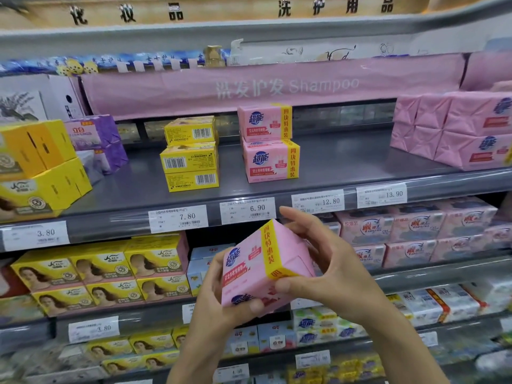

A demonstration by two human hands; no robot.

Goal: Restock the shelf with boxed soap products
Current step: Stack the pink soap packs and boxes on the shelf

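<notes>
A supermarket aisle with grey metal shelving fills the view, under a pink banner that reads "Shampoo". In front of the shelves, a person holds one pink soap pack with a yellow side band in both hands, tilted, level with the price tags. The left hand cups the pack from below, its fingers curled up onto the lower front face. The right hand grips the right end, thumb on the front corner and fingers spread wide over the top and back. Both hands are closed around the pack.

Above the fingers, on the grey shelf, two matching pink packs stand stacked one on the other. Just left of them is a stack of three yellow boxes with barcodes facing out. Farther left sit purple packs and large yellow boxes. Well to the right of the fingers, a block of plain pink wrapped packs is piled two high. White price tags line the shelf edge. Below, beside the hands, lower shelves hold more yellow boxes printed with a portrait and pale pink packs.
</notes>
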